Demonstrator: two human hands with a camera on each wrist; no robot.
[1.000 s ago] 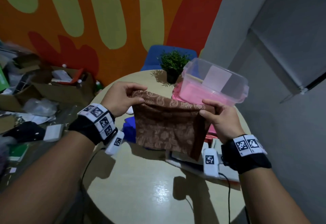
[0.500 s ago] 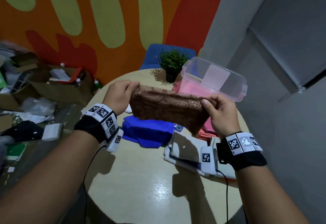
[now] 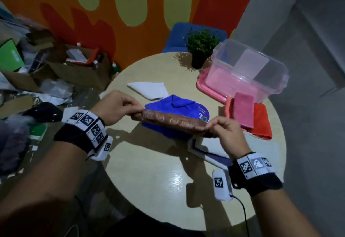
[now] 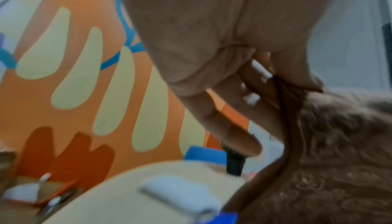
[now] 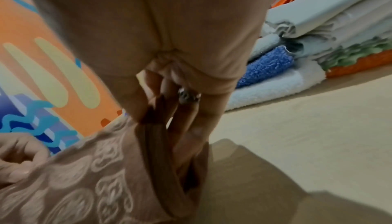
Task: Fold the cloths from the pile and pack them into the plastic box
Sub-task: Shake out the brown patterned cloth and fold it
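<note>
A brown patterned cloth (image 3: pixel 173 122) is stretched between both hands above the round table (image 3: pixel 158 177). My left hand (image 3: pixel 119 106) pinches its left end between thumb and fingers (image 4: pixel 282 90). My right hand (image 3: pixel 225 134) pinches the right end (image 5: pixel 157 110). The brown cloth (image 5: pixel 74 185) hangs folded over, seen nearly edge-on from the head. Under it lies a blue cloth (image 3: pixel 175 106). The clear plastic box (image 3: pixel 248 70) stands at the table's far right on a pink lid (image 3: pixel 205 85).
A white cloth (image 3: pixel 149 90) lies beyond the blue one. Pink and orange folded cloths (image 3: pixel 250 113) sit in front of the box, white ones (image 3: pixel 211 147) under my right hand. A potted plant (image 3: pixel 201 48) and a blue chair (image 3: pixel 175 36) stand behind. Cardboard boxes (image 3: pixel 74 68) clutter the floor at left.
The brown cloth has been lowered toward the table and tipped flatter, from hanging open to nearly edge-on. Both hands kept their grip and the head now looks further down.
</note>
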